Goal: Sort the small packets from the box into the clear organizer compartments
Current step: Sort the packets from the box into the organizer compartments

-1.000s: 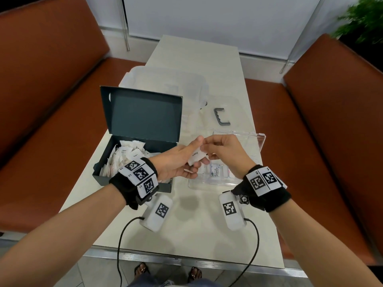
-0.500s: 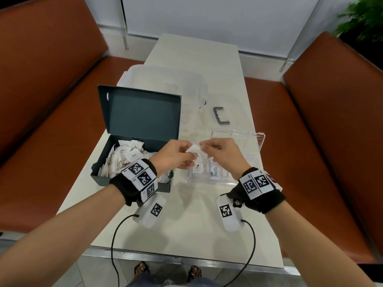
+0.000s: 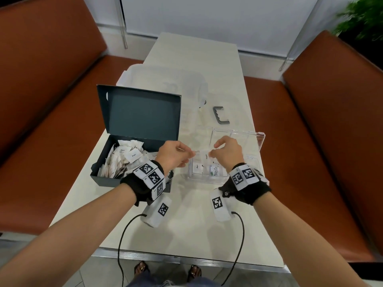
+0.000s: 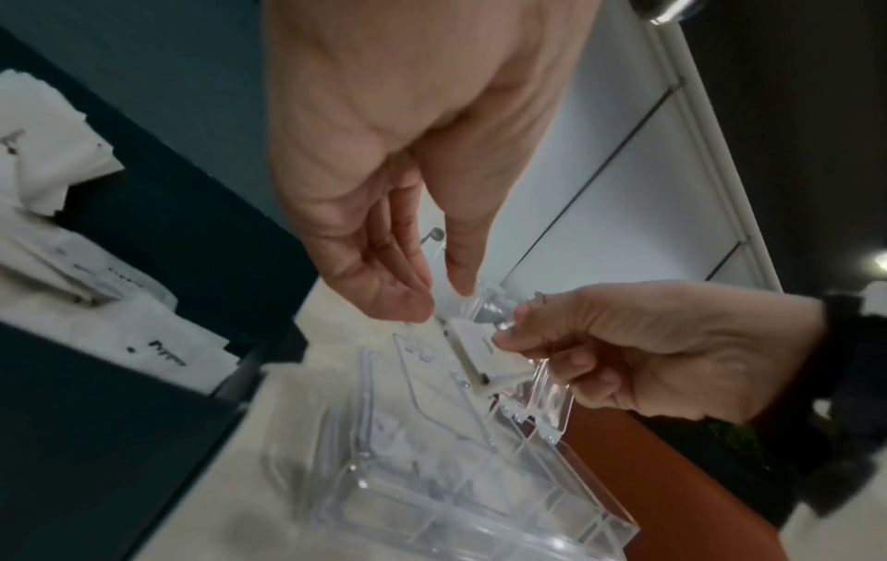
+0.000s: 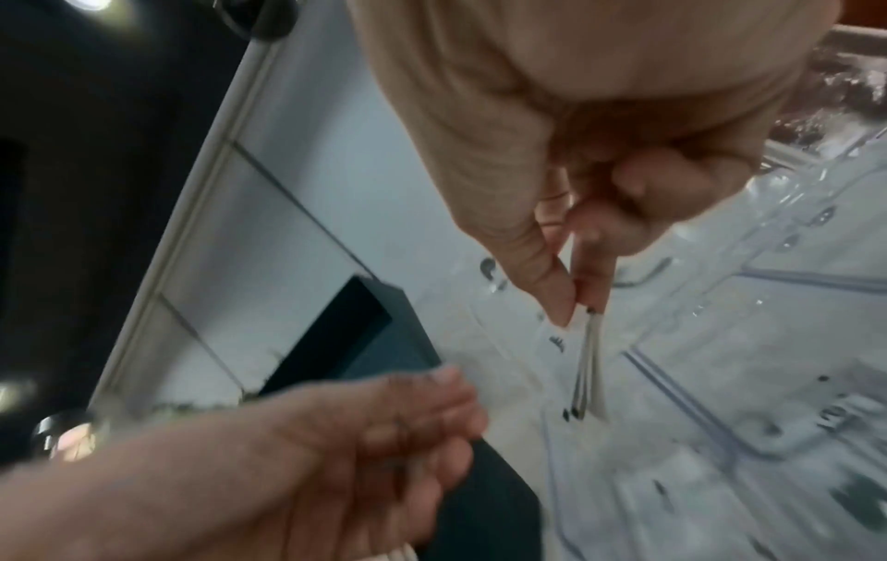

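1. A long, pale table (image 3: 199, 59) runs away toward a white wall (image 3: 207, 17).
2. Rust-brown padded benches flank it, left (image 3: 47, 100) and right (image 3: 331, 121).
3. Green plant leaves (image 3: 360, 19) show at the far right corner.
4. Grey tiled floor (image 3: 93, 274) lies below the near edge.

This looks like a café or restaurant booth. Two padded benches in rust-brown leatherette, one on the left (image 3: 47, 83) and one on the right (image 3: 335, 112), face each other across a narrow pale tabletop (image 3: 199, 59) with a metal edge. Behind it runs a white wall (image 3: 207, 15) with a low skirting, and a green plant (image 3: 362, 19) stands in the far right corner. Grey floor tiles (image 3: 99, 272) show below the near edge. The single-serve packets marked "Pepper" (image 3: 133, 155) and "Stevia" (image 3: 215, 170) suit an eating place.
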The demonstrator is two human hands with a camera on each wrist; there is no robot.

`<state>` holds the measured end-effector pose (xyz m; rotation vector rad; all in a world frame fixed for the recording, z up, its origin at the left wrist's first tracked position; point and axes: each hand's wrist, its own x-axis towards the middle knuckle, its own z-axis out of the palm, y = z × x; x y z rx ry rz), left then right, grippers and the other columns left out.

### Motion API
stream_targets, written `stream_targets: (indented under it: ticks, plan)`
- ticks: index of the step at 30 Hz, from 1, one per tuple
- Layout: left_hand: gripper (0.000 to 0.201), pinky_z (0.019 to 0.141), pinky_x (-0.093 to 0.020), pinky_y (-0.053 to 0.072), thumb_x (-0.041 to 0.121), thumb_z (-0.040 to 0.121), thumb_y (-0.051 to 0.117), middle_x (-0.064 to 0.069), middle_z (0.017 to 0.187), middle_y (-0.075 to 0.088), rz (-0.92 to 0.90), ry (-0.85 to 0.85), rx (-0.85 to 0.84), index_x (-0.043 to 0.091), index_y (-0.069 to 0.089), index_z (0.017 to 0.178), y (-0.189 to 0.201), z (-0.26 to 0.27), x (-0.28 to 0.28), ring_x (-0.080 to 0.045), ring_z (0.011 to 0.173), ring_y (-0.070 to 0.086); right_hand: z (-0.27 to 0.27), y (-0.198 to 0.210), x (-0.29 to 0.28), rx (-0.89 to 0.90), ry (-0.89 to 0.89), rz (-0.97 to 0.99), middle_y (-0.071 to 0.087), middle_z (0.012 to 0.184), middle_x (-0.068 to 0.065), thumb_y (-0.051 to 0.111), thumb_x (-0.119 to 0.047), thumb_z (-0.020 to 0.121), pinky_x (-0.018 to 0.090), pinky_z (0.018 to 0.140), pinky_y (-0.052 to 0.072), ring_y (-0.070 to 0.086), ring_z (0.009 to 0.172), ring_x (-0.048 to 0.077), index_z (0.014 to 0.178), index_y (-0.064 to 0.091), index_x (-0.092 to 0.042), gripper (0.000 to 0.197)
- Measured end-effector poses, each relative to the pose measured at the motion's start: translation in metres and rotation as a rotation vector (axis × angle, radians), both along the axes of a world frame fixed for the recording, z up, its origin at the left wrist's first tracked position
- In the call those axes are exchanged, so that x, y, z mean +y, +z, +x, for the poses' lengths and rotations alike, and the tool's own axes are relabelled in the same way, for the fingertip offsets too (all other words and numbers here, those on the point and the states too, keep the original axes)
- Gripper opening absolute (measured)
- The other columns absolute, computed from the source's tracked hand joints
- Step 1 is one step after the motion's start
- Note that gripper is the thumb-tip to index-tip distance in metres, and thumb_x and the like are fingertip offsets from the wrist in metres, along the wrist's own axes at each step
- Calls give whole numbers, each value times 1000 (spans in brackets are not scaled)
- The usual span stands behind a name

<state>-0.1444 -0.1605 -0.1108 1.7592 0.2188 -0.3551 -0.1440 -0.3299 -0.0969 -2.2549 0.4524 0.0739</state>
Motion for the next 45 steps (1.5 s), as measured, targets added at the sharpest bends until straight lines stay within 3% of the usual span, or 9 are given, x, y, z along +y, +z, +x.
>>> stream_targets:
  ticks: [4,13,20,23,27,32,37,42,45]
  plan:
    - [14,64,-24,55,11,85,73,-13,94,70,48,-52,29,2,69,95,-8,-4,4,-15,71,65,-5,-18,21,70,76,-195,66,85,-1,60,-14,80,30,68,51,65,77,23,81,59,-26,12]
    - [12,64,-24,54,6,86,69,-9,84,66,101,-178,1,2,67,97,-10,-13,9,-15,68,61,6,-41,33,101,102,-346,68,93,-1,62,-22,85,27,66,43,66,85,22,94,64,-27,11]
    - [11,60,-22,50,7,87,67,-4,81,65,102,-225,-14,5,67,98,-6,-17,13,-12,66,60,11,-52,35,97,429,-856,65,103,6,59,-32,92,30,65,38,65,93,27,106,60,-16,22]
    - [11,60,-22,50,8,89,66,-6,84,65,92,-219,-9,4,66,100,-5,-18,17,-13,68,60,15,-47,33,141,557,-943,65,104,6,58,-31,92,30,66,38,65,94,27,109,59,-14,24]
    - [7,58,-21,48,8,90,65,-7,83,64,70,-212,-1,6,66,96,-3,-19,20,-14,67,59,22,-35,25,158,718,-954,64,106,2,68,-37,84,30,69,41,64,96,25,111,63,-22,31]
    - [7,56,-19,48,8,90,65,-5,83,65,76,-219,1,7,67,97,-2,-19,19,-12,67,61,22,-38,26,87,898,-1155,65,101,0,64,-36,87,30,67,39,64,95,24,104,65,-22,22]
    - [9,58,-21,47,6,89,65,-3,81,64,75,-218,11,8,67,97,-2,-19,18,-13,68,60,26,-41,28,39,994,-1237,66,94,0,65,-38,86,31,64,36,62,92,24,93,64,-22,18]
    - [10,57,-22,45,5,88,64,-3,82,64,76,-219,14,7,67,98,0,-19,15,-16,70,60,27,-43,30,8,1006,-1240,65,86,0,63,-41,86,31,63,36,62,86,24,81,57,-22,20]
    - [11,59,-23,46,4,88,64,-5,84,64,78,-228,6,8,67,98,0,-18,15,-15,69,59,26,-42,27,26,971,-1212,56,76,-1,63,-42,86,30,62,36,63,84,24,77,52,-22,25]
